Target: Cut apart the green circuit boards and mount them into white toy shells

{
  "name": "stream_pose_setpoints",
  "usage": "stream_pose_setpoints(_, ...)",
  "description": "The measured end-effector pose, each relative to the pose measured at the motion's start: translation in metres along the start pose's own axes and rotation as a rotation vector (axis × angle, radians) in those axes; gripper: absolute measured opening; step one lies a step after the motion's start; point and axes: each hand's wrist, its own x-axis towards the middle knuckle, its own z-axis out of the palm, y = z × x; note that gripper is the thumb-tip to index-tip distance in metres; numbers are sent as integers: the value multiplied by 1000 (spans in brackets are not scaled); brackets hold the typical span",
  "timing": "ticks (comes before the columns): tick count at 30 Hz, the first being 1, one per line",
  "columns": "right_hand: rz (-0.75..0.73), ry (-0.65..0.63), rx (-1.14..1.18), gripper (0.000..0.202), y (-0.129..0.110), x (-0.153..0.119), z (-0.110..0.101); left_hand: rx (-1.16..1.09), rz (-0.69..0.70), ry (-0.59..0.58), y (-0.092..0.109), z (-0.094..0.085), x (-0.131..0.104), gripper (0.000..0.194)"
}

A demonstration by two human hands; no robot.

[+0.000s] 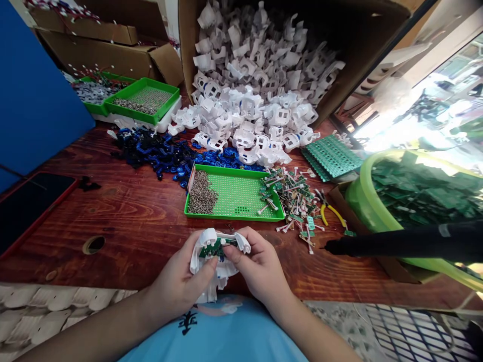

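Note:
Close to my body, a white plastic housing (209,236) is held between both hands just over the table's front edge. Inside it lies a green circuit board (212,248). My left hand (184,276) is closed around the housing's left side, its thumb reaching in over the board. On the opposite side my right hand (260,266) grips the rim, with the thumb pressing on the board's right part. The fingers behind the housing are hidden. Just beyond stands a green tray (241,188) with a heap of small screws (202,196) at its left end.
Many white housings (245,110) spill from a large carton. Blue and black parts (166,153) lie before them. Small wired boards (298,196), yellow-handled pliers (332,211) and a yellow-green tub (364,186) are at right. A black powered screwdriver (396,241) juts in from the right.

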Motion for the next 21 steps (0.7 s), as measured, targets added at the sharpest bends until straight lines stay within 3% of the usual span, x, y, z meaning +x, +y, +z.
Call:
stream_pose_setpoints(7, -52, 39, -77, 17, 8, -1, 0, -131, -64, 9, 8, 0, 3, 44)
stream_pose_setpoints(11, -7, 1, -80, 19, 11, 0, -3, -275, -158, -40, 8, 1, 4, 53)
stream_pose_setpoints(14, -19, -49, -109, 19, 11, 0, -3, -343, -209, 22, 8, 4, 6, 49)
stream_pose_setpoints(17, -44, -72, -108, 22, 10, 0, -3, -363, -192, 73, 7, 6, 7, 46)
stream_pose_setpoints(21, -7, -41, -99, 16, 11, 0, -2, -319, -159, 32, 7, 5, 6, 46)
